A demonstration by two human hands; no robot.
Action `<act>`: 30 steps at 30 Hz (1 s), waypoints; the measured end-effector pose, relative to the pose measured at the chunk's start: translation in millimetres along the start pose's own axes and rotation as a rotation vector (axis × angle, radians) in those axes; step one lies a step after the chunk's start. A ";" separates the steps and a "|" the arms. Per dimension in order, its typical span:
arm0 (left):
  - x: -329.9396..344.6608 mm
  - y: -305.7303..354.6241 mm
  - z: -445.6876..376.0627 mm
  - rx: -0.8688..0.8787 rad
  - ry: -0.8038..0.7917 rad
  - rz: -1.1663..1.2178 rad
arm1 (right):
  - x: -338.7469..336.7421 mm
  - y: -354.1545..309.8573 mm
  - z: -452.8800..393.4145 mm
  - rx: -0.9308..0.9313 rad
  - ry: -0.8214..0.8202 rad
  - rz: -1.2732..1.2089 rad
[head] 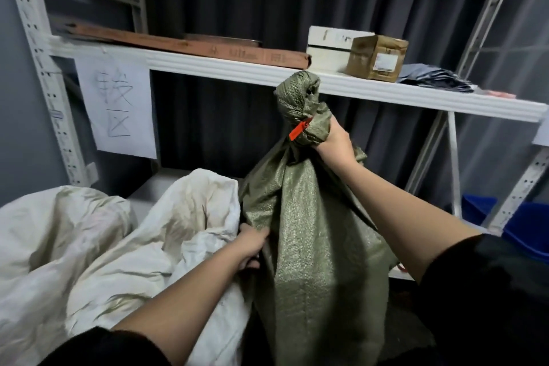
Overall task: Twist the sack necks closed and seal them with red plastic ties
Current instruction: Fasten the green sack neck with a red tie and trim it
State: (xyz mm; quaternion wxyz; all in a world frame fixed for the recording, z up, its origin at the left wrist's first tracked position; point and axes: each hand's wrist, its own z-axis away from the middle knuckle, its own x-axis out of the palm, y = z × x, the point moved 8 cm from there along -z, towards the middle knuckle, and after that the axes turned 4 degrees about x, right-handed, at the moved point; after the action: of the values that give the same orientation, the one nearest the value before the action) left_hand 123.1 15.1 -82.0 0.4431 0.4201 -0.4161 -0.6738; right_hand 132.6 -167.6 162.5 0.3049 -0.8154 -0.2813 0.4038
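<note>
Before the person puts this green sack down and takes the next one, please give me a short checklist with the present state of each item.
1. Red tie sits around the neck of the green sack: ok.
2. Neck is twisted and bunched above the tie: ok.
3. Tie is locked tight: cannot tell, the lock is too small to see.
4. Right hand grips the neck just below the tie: ok.
5. Left hand holds the side of the green sack: ok.
6. White sacks beside it are sealed: not ok, no tie shows on them and they lie loose.
</note>
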 end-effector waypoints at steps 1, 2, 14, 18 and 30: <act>0.5 4.3 -15.1 -0.005 0.013 0.010 | 7.8 2.5 -13.4 -0.020 -0.017 0.012; 0.4 10.2 -28.1 -0.009 0.029 0.013 | 13.8 4.0 -25.0 -0.044 -0.026 0.027; -23.9 65.2 -212.8 -0.133 0.091 0.197 | 131.4 66.1 -170.9 -0.143 -0.001 0.169; -58.0 84.6 -249.2 -0.118 0.103 0.199 | 179.2 67.1 -197.5 -0.168 0.034 0.143; -209.5 61.9 -282.7 -0.098 0.319 0.248 | 336.7 38.3 -208.4 -0.143 -0.135 -0.115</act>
State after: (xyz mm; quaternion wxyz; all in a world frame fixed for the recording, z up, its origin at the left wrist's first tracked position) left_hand 455.9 144.0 -67.9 0.6027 0.4451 -0.3558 -0.5586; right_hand 487.3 -11.7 72.4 0.2492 -0.7885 -0.3756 0.4185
